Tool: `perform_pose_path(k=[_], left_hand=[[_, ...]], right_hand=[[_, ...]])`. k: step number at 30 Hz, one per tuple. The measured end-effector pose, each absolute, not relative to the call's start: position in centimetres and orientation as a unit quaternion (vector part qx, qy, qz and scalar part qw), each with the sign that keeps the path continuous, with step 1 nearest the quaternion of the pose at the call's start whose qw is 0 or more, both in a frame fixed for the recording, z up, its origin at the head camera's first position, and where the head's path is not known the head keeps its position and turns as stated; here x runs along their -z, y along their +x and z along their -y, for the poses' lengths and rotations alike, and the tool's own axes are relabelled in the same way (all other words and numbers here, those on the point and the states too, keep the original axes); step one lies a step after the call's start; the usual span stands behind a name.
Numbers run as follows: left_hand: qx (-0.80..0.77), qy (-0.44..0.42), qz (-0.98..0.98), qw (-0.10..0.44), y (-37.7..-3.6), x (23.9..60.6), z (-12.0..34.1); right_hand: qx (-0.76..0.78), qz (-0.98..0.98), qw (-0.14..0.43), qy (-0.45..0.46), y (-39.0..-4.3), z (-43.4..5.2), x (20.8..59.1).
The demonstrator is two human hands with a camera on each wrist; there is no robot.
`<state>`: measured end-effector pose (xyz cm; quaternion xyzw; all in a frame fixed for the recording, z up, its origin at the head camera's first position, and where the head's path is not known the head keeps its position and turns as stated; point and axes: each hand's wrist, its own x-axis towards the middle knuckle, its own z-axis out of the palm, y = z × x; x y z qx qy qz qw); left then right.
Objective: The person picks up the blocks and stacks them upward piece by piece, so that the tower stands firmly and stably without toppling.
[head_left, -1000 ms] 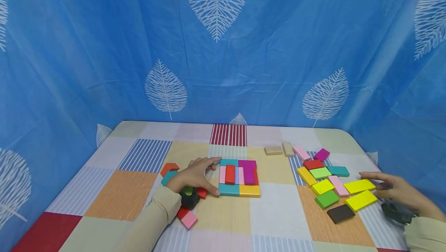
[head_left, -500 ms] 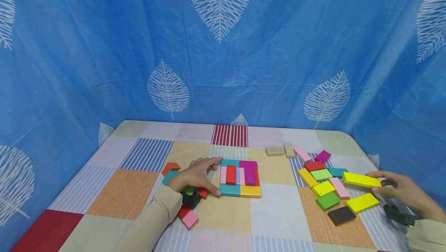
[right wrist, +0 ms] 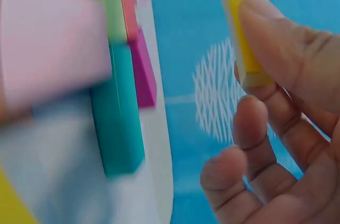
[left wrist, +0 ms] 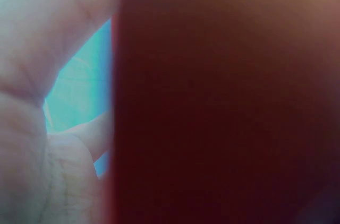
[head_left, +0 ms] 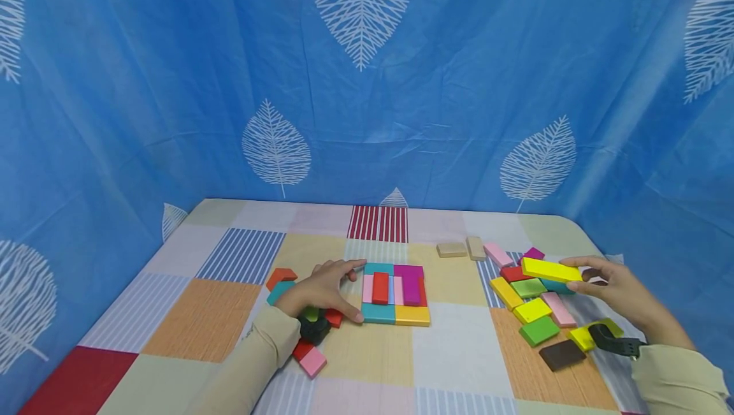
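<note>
My right hand (head_left: 622, 294) pinches one end of a long yellow block (head_left: 550, 269), held above the loose blocks on the right. In the right wrist view, the thumb (right wrist: 287, 49) presses on the block's face while other fingers curl behind and below it. My left hand (head_left: 323, 287) rests at the left side of a flat square of blocks (head_left: 411, 315), thumb and index finger spread to its near and far left corners. A red block (head_left: 380, 287) and a purple block (head_left: 410, 289) lie on top of that square. A dark red surface (left wrist: 223, 96) hides most of the left wrist view.
Loose blocks lie on the right, among them a green block (head_left: 538, 331), a dark brown block (head_left: 562, 355) and a pink block (head_left: 559, 309). Two wooden-coloured blocks, one of them a beige block (head_left: 451, 249), lie farther back. Several blocks, including a pink block (head_left: 313, 362), surround the left wrist.
My right hand has taken hold of a yellow block, lifted it off the table and carried it left and away from me. The left hand keeps its place.
</note>
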<state>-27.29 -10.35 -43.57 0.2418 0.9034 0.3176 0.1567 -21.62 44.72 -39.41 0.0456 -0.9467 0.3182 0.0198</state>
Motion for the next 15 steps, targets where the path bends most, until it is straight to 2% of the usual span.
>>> perform_pose_path(k=[8,15], left_hand=[[-0.32,0.246,-0.902,0.156,-27.3,43.6,10.3],[-0.319,0.243,-0.902,0.156,-27.3,43.7,10.4]], right_hand=[[-0.34,0.935,0.047,0.094,-21.9,-40.4,39.8],[-0.354,0.928,0.023,0.112,-22.2,-37.3,39.6]])
